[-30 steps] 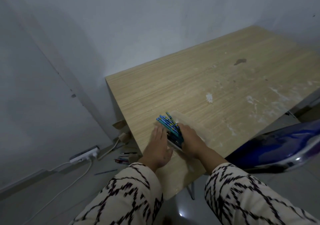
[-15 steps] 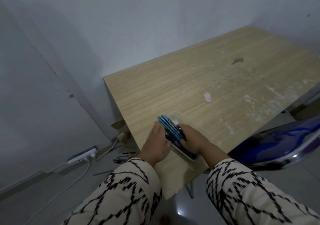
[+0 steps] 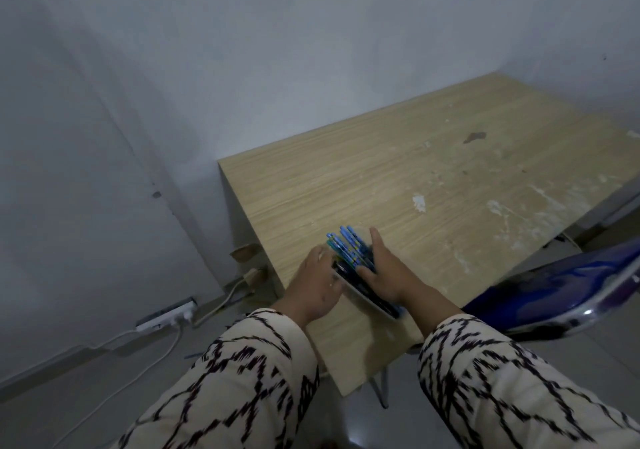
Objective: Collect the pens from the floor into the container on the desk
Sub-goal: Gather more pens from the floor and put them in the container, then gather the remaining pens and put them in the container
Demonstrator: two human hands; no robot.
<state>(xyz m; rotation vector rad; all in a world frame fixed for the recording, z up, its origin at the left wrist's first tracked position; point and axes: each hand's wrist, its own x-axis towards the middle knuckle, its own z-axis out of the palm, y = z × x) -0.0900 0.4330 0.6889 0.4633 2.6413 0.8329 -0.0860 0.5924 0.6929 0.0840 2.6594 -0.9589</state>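
- Both hands met at the near left part of the wooden bench [image 3: 433, 185], with the clear container [image 3: 372, 298] between them.
- The left hand [image 3: 317, 284] lay against the container's left side, fingers loosely bent along its edge.
- The right hand [image 3: 386, 270] rested on the pens [image 3: 349, 246] in the container, fingers straight, thumb across them.
- Blue pen ends fanned out just beyond that grip, away from the person.
- Right of the grip, a blue chair [image 3: 554, 289] stood at the bench edge.
- Left of and below the grip, a white power strip [image 3: 166, 313] lay on the floor [image 3: 69, 407] by the wall.
- Patterned sleeves [image 3: 242, 379] covered both forearms.
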